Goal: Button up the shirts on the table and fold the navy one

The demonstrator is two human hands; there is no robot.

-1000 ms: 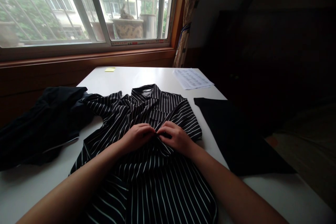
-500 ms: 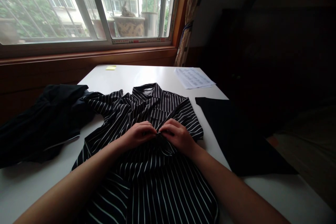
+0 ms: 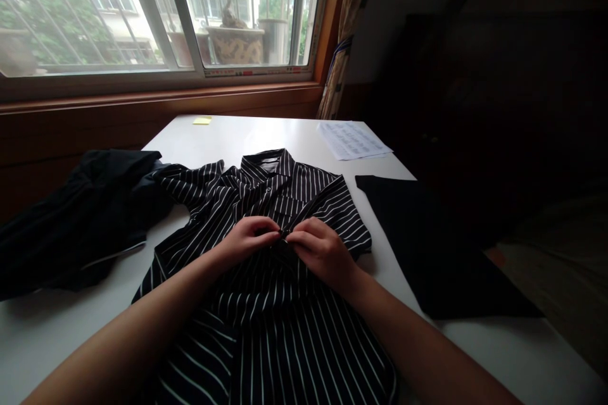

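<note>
A black shirt point(image 3: 294, 323) with white stripes lies front up across the white table, its collar pointing towards the window. Both hands meet at the middle of its front opening. My left hand point(image 3: 249, 239) pinches the shirt's front edge between thumb and fingers. Just beside it, my right hand point(image 3: 322, 248) pinches the cloth from the other side, fingertips almost touching those of the left. Whether a button sits between the fingertips is too small to tell. The fabric under the hands is bunched up in folds.
On the white table point(image 3: 161, 139), a heap of dark clothing point(image 3: 85, 221) lies left and a flat black cloth point(image 3: 427, 247) right. Printed sheets point(image 3: 352, 140) and a yellow sticky note point(image 3: 202, 120) are at the far end. Beyond stands a barred window point(image 3: 237, 6) with a curtain point(image 3: 339, 57).
My hands stay at the same spot on the shirt front, while the fingers shift slightly and the right hand turns a little. The view has drifted slightly.
</note>
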